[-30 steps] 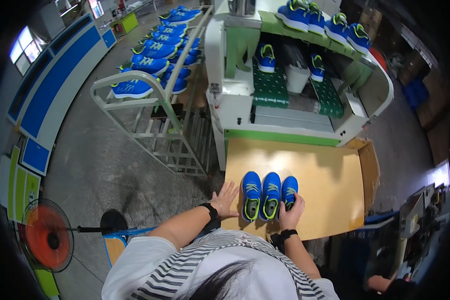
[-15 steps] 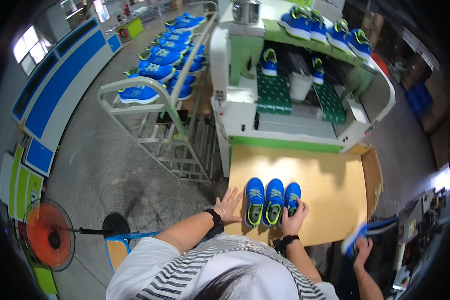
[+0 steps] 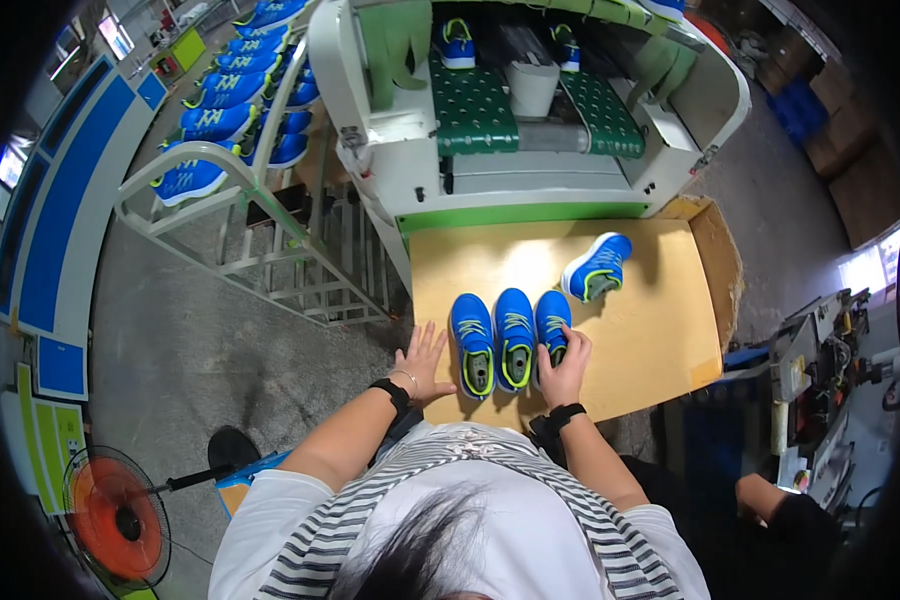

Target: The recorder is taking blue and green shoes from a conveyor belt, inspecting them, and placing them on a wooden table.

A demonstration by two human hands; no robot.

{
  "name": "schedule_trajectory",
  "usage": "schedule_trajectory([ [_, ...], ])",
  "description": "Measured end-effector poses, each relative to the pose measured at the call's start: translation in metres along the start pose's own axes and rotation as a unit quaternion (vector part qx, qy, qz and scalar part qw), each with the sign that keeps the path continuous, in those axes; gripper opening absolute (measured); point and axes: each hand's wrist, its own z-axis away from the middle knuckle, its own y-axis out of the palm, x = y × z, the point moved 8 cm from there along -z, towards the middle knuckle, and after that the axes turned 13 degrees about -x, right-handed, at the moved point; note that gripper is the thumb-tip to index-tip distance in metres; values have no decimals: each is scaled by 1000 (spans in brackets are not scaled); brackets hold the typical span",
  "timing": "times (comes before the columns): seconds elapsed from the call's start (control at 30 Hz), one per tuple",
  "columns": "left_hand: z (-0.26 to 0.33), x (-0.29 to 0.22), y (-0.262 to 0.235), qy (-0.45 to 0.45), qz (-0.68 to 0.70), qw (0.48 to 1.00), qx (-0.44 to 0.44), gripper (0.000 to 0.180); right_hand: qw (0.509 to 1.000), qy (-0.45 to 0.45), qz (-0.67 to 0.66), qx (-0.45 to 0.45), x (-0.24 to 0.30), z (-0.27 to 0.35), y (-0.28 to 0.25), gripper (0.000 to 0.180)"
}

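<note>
Three blue sneakers with lime-green collars stand side by side on the tan tabletop [image 3: 660,330], toes pointing away from me: a left sneaker [image 3: 472,318], a middle sneaker [image 3: 514,314] and a right sneaker [image 3: 551,310]. My right hand [image 3: 567,368] grips the right sneaker near its heel and collar, partly hiding it. My left hand [image 3: 425,367] rests at the table's left edge, fingers spread, beside the left sneaker and holding nothing. A fourth blue sneaker [image 3: 610,260] lies farther back to the right, angled, its white sole facing left.
Beyond the table stands a white and green machine [image 3: 550,180] with green belts [image 3: 475,115] carrying sneakers. A metal rack [image 3: 300,260] of blue sneakers is at the left. An orange fan [image 3: 120,515] stands lower left. At the right are a co-worker's arm [image 3: 760,497] and machinery [image 3: 810,390].
The fourth sneaker, previously in a co-worker's hand at the right, now lies on the table; that arm has drawn back. The view has shifted. My hands keep about the same places by the row.
</note>
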Motion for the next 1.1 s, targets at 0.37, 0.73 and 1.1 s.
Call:
schedule_trajectory([
  [0.37,-3,0,8,5,-9,1000,24,116,953,297,-56,-24,-141,-142,83,114],
  [0.73,-35,-1,-114,-3,351,893,-282,94,894,321,-309,38,-52,-168,85,87],
  [1.1,-73,-95,-255,31,693,655,-301,82,924,249,-208,202,-42,23,7,90],
])
